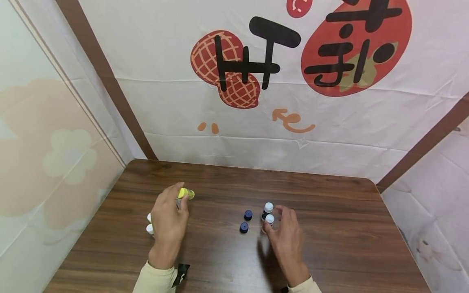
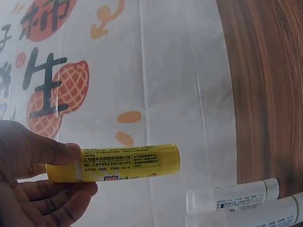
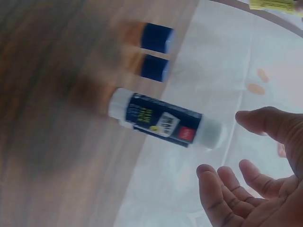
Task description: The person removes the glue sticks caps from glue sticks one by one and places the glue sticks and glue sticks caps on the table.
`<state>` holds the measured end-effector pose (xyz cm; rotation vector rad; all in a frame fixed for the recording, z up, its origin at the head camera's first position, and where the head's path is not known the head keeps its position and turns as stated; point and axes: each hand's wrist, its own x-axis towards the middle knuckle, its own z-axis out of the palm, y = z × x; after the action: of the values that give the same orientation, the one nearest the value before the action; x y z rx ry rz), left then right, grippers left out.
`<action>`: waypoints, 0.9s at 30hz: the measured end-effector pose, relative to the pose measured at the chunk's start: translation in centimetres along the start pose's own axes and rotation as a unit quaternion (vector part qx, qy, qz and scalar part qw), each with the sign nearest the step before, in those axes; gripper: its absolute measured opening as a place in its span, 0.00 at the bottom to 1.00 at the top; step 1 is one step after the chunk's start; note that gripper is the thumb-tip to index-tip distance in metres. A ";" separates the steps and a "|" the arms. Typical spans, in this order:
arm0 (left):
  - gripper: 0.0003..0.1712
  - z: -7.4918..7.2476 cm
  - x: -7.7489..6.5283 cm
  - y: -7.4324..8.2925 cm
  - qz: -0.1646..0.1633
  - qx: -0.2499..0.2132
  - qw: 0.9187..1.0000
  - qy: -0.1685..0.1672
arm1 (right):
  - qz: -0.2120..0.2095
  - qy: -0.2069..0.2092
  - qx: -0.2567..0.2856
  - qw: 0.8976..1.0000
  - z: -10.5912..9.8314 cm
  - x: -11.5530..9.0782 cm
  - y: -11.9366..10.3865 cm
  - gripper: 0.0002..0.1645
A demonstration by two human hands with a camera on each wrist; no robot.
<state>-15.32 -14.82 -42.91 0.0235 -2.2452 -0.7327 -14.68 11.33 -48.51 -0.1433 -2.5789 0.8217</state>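
My left hand [image 1: 170,217] pinches one end of a yellow glue stick [image 2: 128,163] between thumb and fingers. In the left wrist view it lies level, its printed label showing. My right hand [image 1: 288,238], thumb and fingers spread, is beside two upright dark-blue-labelled glue sticks with white tops, a nearer one [image 1: 269,219] and a farther one [image 1: 268,207]. The right wrist view shows a gap between the fingertips [image 3: 206,171] and the front stick [image 3: 165,120], which mostly hides the other. Two dark blue caps, one nearer [image 1: 244,227] and one farther [image 1: 248,215], stand left of these sticks.
Two white glue sticks stand left of my left hand; one [image 2: 232,196] shows behind the other [image 2: 255,213] in the left wrist view. The wood-grain table [image 1: 329,252] ends at a printed white cloth [image 1: 234,146] along the back. More cloth hangs at both sides.
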 end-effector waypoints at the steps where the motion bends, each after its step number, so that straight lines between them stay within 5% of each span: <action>1: 0.22 0.1 0.0 0.1 -0.001 -0.001 1.000 -0.002 | -0.001 0.000 0.001 1.000 -0.2 0.1 -0.2 0.33; 20: 0.22 0.6 0.0 2.1 0.010 -0.020 1.000 -0.017 | -0.021 -0.007 0.051 0.998 -0.6 0.5 -1.6 0.30; 27: 0.22 0.7 -0.4 2.7 0.008 -0.018 0.999 -0.033 | -0.060 -0.034 0.057 0.996 -0.5 0.2 -3.3 0.32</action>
<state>-14.98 -12.16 -42.15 -0.0362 -2.2919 -0.7744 -14.58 8.99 -46.17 0.0751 -2.5665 0.9416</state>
